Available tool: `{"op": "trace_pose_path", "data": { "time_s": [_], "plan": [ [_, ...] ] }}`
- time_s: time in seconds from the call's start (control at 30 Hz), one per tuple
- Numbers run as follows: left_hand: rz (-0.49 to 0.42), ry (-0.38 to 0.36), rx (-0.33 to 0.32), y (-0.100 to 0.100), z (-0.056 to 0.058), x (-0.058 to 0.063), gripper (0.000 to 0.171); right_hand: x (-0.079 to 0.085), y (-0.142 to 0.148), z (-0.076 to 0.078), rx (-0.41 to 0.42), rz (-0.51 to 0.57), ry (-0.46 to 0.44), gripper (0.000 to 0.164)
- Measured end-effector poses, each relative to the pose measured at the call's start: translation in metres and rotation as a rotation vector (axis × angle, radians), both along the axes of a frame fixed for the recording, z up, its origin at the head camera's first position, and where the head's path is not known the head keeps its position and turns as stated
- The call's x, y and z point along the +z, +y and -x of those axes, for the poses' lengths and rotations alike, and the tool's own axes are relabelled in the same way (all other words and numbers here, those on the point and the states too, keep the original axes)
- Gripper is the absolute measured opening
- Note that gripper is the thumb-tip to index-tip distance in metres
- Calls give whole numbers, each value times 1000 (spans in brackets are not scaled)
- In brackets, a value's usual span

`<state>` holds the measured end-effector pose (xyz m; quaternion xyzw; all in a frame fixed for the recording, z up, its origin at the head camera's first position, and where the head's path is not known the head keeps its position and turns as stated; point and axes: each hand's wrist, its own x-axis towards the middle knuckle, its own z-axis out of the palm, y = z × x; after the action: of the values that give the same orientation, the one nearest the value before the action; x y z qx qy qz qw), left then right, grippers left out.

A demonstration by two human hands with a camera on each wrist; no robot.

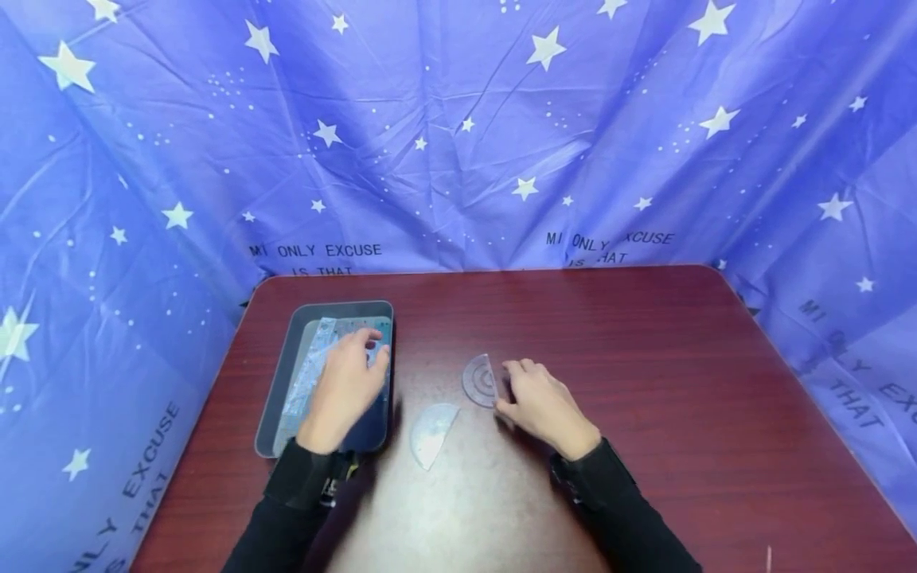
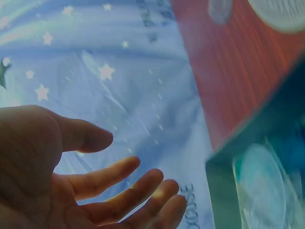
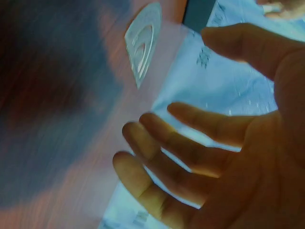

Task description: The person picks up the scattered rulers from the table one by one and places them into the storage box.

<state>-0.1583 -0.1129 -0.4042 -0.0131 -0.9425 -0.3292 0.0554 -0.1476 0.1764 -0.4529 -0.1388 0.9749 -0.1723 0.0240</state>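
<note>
My left hand [image 1: 351,382] hovers over a dark grey tray [image 1: 390,382], its fingers loosely bent with nothing between them in the left wrist view. Inside the tray lie a clear strip [image 1: 310,370] that looks like a ruler in plastic wrap and other clear pieces, partly hidden by that hand. To the right of the tray, a clear protractor [image 1: 433,434] lies on the table. A second clear protractor [image 1: 478,382] lies farther back, its straight edge facing my right hand [image 1: 540,402]. The fingers of that hand are relaxed and spread beside it, holding nothing.
Everything stands on a dark red wood-grain table [image 1: 645,342]. A blue-purple curtain [image 1: 458,143] with white stars surrounds its back and sides. The tray's raised walls stand at the table's left side.
</note>
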Motion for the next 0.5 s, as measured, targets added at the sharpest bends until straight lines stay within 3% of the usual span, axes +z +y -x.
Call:
{"op": "trace_pose_path", "data": {
  "time_s": [0.2,0.33,0.5],
  "plan": [
    [-26,92,31,24,-27,2,34,-3,-30,15,-12,-63,-43,69],
    [-63,141,49,33,-41,0,32,-6,-45,23,-65,-97,-70,71],
    [-155,126,81,40,-53,-3,31,-8,-57,32,-156,-148,-93,77]
  ]
}}
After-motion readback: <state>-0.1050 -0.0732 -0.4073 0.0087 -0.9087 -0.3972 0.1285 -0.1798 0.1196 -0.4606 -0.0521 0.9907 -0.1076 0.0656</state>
